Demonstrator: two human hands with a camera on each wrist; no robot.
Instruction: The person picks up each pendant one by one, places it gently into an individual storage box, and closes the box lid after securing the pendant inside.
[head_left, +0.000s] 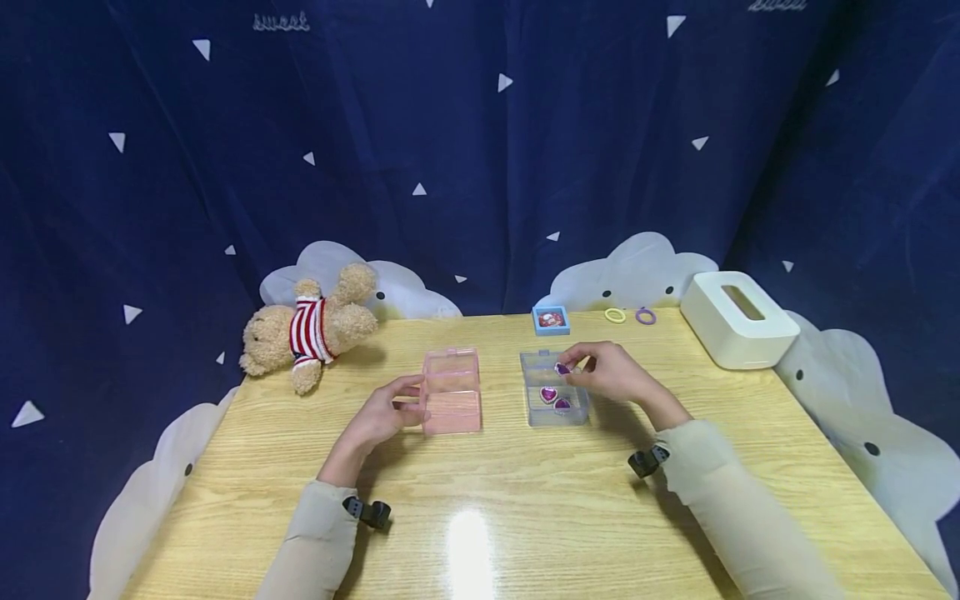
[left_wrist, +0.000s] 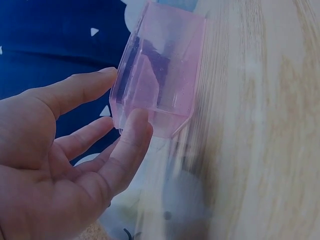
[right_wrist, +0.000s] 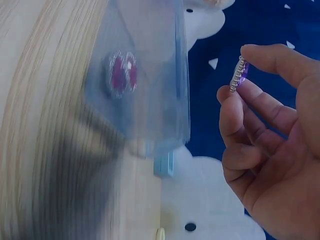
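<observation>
My right hand (head_left: 609,372) pinches a purple gem (right_wrist: 240,73) with a beaded silver rim between thumb and fingertips, above the far compartment of a clear bluish box (head_left: 558,417). In that box's near compartment lie two similar purple gems (head_left: 549,395), heart-like in outline. On the left, my left hand (head_left: 381,413) touches the left side of a clear pink box (left_wrist: 170,65) with its fingertips, fingers loosely spread. The pink box is divided into compartments, and no gems show in it. Both boxes rest on the table.
Behind the bluish box sits a small light-blue square case (head_left: 551,321). Farther right lie a yellow ring (head_left: 615,316) and a purple ring (head_left: 646,316), then a white tissue box (head_left: 738,333). A teddy bear (head_left: 311,325) lies at the back left of the wooden table (head_left: 555,508).
</observation>
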